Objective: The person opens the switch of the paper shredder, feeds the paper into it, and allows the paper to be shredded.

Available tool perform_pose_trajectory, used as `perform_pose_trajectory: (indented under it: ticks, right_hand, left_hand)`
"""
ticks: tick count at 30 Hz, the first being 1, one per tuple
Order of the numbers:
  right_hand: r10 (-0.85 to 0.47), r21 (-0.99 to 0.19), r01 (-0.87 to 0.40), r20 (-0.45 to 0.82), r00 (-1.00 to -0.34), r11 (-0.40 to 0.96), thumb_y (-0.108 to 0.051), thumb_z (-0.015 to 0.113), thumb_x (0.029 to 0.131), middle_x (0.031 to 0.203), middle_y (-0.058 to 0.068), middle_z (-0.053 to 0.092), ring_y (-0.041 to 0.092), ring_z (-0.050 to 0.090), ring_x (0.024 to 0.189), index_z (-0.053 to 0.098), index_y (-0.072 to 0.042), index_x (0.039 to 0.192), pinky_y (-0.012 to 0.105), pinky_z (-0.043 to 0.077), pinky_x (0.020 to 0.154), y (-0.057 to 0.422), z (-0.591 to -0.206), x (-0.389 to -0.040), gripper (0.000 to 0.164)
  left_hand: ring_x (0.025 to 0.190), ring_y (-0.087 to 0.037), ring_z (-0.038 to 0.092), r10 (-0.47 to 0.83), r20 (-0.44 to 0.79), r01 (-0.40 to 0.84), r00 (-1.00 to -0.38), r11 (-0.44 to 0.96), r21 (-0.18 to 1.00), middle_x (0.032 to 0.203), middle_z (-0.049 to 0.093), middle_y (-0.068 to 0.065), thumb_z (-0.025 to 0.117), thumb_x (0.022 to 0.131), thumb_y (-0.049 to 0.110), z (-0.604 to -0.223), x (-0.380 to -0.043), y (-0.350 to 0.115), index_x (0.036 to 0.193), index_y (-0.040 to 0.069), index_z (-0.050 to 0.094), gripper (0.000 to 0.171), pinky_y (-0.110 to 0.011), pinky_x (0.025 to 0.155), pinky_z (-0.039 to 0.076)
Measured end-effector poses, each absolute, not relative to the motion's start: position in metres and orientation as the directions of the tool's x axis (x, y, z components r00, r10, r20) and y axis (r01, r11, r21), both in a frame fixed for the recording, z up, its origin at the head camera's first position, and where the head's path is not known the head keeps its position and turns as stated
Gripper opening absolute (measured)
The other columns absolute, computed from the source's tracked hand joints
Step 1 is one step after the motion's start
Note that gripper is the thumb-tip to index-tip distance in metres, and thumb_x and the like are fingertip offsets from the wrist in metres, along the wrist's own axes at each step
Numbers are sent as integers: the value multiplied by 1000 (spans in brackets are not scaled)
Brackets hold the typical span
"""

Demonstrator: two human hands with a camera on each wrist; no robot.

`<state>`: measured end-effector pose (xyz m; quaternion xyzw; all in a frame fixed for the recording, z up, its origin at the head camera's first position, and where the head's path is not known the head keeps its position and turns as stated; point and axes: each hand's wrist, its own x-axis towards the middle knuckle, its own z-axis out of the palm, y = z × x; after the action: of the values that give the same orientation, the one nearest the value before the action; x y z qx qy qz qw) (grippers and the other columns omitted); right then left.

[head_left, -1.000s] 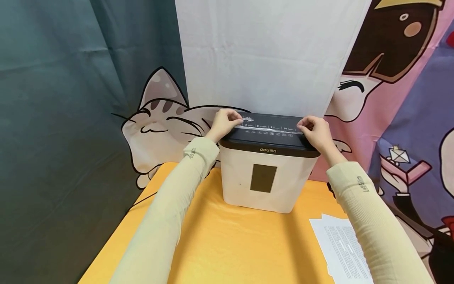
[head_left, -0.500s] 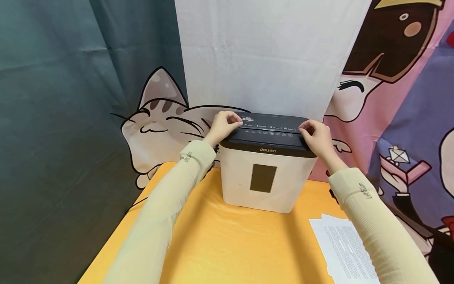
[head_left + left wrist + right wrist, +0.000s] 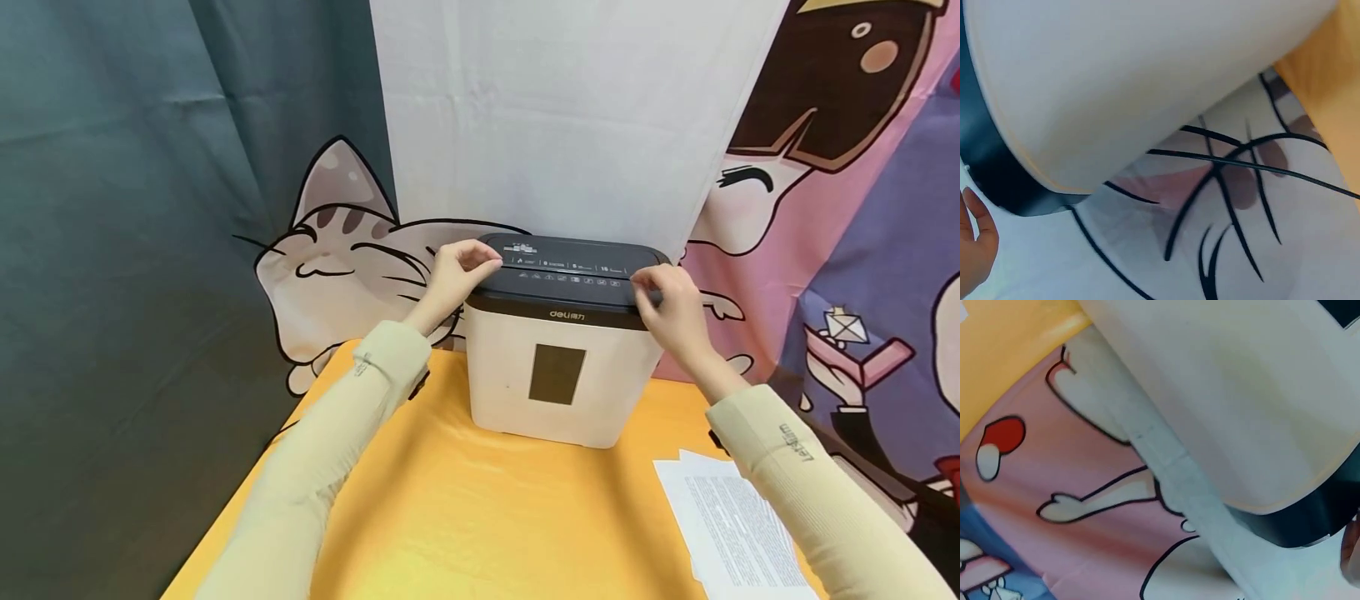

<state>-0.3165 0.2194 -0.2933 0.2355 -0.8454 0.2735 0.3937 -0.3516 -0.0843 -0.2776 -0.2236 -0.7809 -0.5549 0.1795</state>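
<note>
A paper shredder (image 3: 502, 375) with a white body and a dark lid (image 3: 570, 292) stands upright in the head view. A narrow slot runs across the lid, and no paper shows in it. My left hand (image 3: 454, 275) is at the lid's left end, thumb and fingers loosely bent with nothing seen between them. Over the right end is my right hand (image 3: 667, 304), also loosely bent, with nothing visible in its fingers. Whether either hand touches the lid cannot be told. Both wrist views show the shredder's side, with only part of the left hand (image 3: 979, 250) and right hand (image 3: 1351, 553).
Printed sheets of paper (image 3: 735, 517) lie on the yellow tabletop (image 3: 495, 517) to the front right of the shredder. A black cord (image 3: 1285, 170) passes beside it in the left wrist view. Cartoon-printed cloth (image 3: 345, 267) hangs close behind.
A white strip of paper in the slot one second ago has gone down out of sight. My left hand has moved slightly left, and my right hand slightly down and right.
</note>
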Motion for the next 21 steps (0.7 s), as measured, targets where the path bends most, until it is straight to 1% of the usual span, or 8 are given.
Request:
perform_pose_trajectory:
  ticks: [3,4,6,8,12,15,18,21]
  right_hand:
    - [-171,-283,-671,833,-526,685,9,62,83,82,18,64,20,54,79,65,5,87,27,41,76,219,-297,-307,7]
    - [-161,-286,-686,845,-510,669,8,63,82,82,17,64,15,54,79,66,4,87,23,40,76,218,-298,-303,7]
    - [-132,-289,-703,868,-479,650,9,64,82,82,17,65,13,54,79,67,4,87,18,39,78,217,-300,-296,8]
    - [-108,-289,-706,881,-460,647,9,64,81,81,16,66,13,54,79,67,3,86,17,38,80,216,-301,-288,9]
    - [-79,-292,-683,887,-455,669,10,63,80,80,17,64,25,52,79,67,4,86,15,35,77,216,-306,-272,9]
    - [-62,-293,-674,891,-449,679,10,63,81,79,18,63,18,50,80,66,6,86,10,34,77,219,-311,-264,7]
    - [-56,-282,-682,902,-428,675,9,63,81,78,19,63,8,49,81,66,7,86,9,33,79,223,-319,-258,6]
    - [-53,-274,-688,909,-413,673,10,63,80,77,19,63,4,47,79,66,7,85,10,33,76,228,-327,-253,7]
  left_hand:
    - [70,-5,57,166,549,573,-819,230,786,83,69,-6,69,86,12,-284,-340,-86,92,1,68,13,-19,67,46]
    - [68,-4,57,174,554,581,-814,217,785,82,69,-6,69,85,11,-286,-336,-86,92,0,68,13,-19,66,46]
    - [66,-4,56,197,559,591,-806,200,781,81,69,-8,69,85,9,-292,-328,-85,91,-1,68,11,-19,63,46]
    - [65,-4,55,223,554,594,-802,206,778,82,69,-11,70,84,8,-298,-319,-83,90,-1,68,11,-19,62,46]
    - [66,-5,55,240,533,580,-812,223,783,85,69,-15,70,83,7,-313,-302,-81,88,0,69,8,-23,63,48]
    - [67,-4,56,242,536,584,-809,220,781,86,70,-16,70,82,5,-323,-293,-80,87,0,69,7,-24,64,49]
    - [70,-3,57,243,540,588,-806,222,778,85,70,-16,71,82,5,-331,-285,-77,87,-1,69,8,-24,67,50]
    - [73,-3,57,230,546,589,-806,225,776,84,70,-16,71,82,5,-337,-277,-75,87,-1,70,8,-23,71,49]
